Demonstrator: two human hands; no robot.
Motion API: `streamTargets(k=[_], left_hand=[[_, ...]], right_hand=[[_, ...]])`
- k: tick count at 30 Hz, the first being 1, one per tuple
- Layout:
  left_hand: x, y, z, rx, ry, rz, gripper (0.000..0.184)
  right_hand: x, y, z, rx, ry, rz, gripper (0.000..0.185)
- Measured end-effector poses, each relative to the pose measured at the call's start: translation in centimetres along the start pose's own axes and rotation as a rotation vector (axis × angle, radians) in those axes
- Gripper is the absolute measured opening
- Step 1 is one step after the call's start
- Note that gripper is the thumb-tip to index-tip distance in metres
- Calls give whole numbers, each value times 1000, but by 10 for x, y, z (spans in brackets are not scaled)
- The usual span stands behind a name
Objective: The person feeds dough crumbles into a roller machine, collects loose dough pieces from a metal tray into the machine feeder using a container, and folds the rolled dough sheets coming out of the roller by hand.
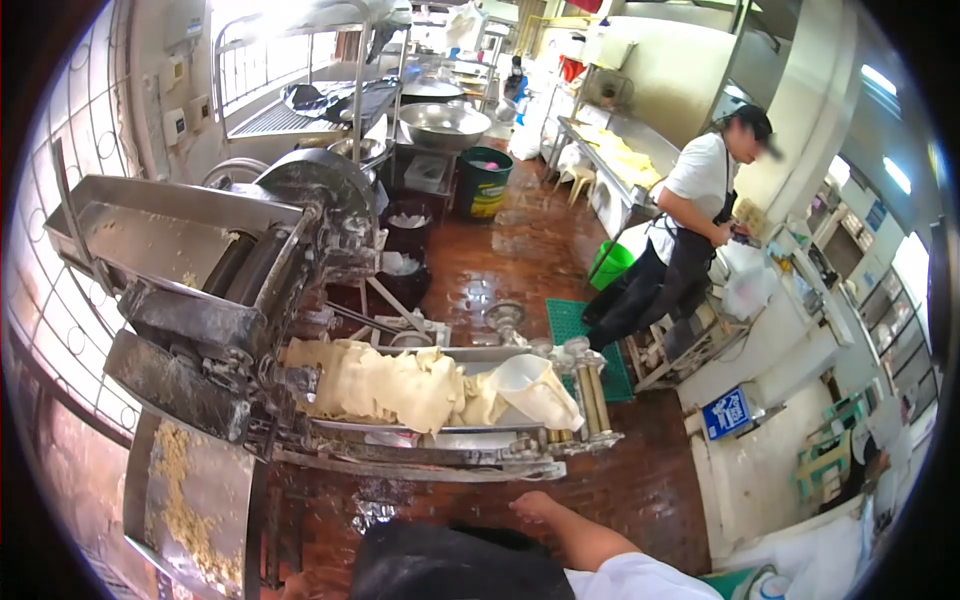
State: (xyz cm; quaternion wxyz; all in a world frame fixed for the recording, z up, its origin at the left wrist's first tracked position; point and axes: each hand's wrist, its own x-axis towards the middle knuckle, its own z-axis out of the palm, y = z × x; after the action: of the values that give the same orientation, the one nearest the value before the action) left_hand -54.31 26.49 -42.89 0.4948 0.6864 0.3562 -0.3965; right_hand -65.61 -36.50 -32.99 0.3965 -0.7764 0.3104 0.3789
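My right hand hangs over the floor on the near side of a dough sheeter. It is apart from the machine, and how its fingers lie is not clear. Only a blurred bit of my left hand shows at the bottom edge, near a metal chute. On the sheeter's conveyor lies a thick, ragged sheet of pale dough. A white scoop-like container rests at its right end, with dough beside it. Dough crumbs lie in the metal chute at lower left.
A co-worker in a dark apron stands at the right counter. Behind the sheeter are a green bin and a large metal bowl. More yellowish dough covers a long table. The tiled floor looks wet in places.
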Motion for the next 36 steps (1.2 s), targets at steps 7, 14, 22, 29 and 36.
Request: streamTargets(k=[7,14,22,29,36], left_hand=[[34,21,-12,786,33,515,23],[-105,119,44,45,-228,160,28],[-288,276,166,468,-908,1007,56],[-357,304,186,1272,-984,1424,57],[-200,222,70,614,-564,823,50]], right_hand=[[-22,-12,2,238,63,119,38],[-131,-128,-40,698,-234,-158,48],[-292,-260,-116,212,-579,-1235,68],[-322,-337,-147,-170,-1,-1037,76],[-152,-216,-56,107,-299,-616,46]])
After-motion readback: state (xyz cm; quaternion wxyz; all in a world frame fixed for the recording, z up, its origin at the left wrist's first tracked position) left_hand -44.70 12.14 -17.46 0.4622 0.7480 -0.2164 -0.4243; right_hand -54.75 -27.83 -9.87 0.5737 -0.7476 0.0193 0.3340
